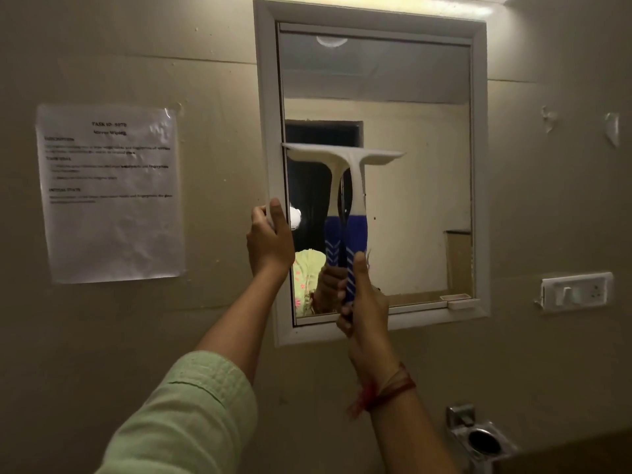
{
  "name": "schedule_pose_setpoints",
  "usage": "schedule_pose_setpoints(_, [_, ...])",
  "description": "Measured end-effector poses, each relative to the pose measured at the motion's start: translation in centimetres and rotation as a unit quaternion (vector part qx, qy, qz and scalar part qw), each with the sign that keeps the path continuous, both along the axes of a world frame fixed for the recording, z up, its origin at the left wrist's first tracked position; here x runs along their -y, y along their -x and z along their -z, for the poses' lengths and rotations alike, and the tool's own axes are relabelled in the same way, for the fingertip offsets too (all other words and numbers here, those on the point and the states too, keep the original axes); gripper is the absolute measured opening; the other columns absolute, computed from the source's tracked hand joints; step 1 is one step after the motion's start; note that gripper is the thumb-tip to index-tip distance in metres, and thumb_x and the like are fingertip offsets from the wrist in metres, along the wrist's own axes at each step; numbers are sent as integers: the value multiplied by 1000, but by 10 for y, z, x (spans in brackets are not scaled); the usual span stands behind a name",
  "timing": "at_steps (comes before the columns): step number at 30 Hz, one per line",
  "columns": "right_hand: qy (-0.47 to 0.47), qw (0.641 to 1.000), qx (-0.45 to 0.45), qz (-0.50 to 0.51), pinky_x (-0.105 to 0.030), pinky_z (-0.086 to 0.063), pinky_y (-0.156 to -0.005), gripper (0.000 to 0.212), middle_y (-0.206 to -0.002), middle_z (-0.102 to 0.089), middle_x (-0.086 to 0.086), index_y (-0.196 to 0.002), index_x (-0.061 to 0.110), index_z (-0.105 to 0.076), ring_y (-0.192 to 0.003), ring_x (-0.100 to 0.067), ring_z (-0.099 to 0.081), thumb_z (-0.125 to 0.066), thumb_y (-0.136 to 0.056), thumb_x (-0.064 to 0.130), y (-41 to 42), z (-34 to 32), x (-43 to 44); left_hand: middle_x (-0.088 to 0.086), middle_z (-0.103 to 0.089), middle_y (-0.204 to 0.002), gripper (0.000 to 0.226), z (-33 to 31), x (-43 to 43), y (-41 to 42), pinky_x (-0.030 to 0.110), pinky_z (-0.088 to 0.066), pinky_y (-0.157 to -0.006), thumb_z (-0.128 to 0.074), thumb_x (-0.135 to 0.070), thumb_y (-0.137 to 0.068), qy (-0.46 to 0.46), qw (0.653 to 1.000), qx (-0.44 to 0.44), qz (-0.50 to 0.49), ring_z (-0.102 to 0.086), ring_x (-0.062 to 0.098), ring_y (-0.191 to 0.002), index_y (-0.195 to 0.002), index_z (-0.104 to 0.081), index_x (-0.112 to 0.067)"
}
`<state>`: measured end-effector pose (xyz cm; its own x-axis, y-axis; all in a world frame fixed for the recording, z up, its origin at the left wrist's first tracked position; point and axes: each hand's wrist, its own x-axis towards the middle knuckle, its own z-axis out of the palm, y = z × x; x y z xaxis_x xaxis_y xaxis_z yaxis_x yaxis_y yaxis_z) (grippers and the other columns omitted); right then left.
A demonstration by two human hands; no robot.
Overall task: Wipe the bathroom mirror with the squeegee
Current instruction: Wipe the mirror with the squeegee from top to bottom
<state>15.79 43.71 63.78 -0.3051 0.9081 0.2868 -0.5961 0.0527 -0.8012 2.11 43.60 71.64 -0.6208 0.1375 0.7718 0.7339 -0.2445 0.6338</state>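
Centre-left of frame: left grip (270, 241) clasps the left edge of the white-framed mirror (413, 172). Centre: squeegee (355, 186), white T-head, blue chevron-patterned handle, blade level against the glass at mid-height. Right grip (363, 304) directly below, clenched round the handle, thumb upward.

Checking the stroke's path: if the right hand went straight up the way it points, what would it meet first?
The right hand carries the white-bladed, blue-handled squeegee, whose blade would probably reach the white mirror frame's top rail first; the glass between looks free.
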Motion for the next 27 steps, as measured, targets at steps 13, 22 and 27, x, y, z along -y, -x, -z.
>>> schedule_pose_setpoints(13, [11, 1000, 22, -5, -18, -27, -34, 54, -48, -44, 6, -66, 16, -57, -38, -6, -34, -57, -58, 69, -10, 31, 3, -9, -49, -69, 45, -1, 1, 0, 18, -32, -49, -25, -48, -95, 0, 1000, -2, -1, -50, 1, -62, -100, -48, -10])
schedule_pose_setpoints(22, [5, 999, 53, 5, -19, -26, -37, 55, -49, -43, 5, -67, 15, -60, -39, -7, -33, -53, -62, 69, -9, 46, -1, -11, -49, -68, 45, -1, 2, -1, 19, -32, -49, -24, -49, -95, 3, 1000, -1, 2, -50, 2, -62, -101, -48, -11])
schedule_pose_setpoints(27, [25, 998, 62, 13, -18, -26, -35, 53, -45, -40, 5, -61, 15, -50, -34, -6, -32, -51, -63, 67, -11, 65, 5, -8, -51, -71, 45, -1, 3, -3, 19, -36, -50, -24, -47, -96, 5, 1000, 0, 12, -51, 4, -63, -102, -48, -10])
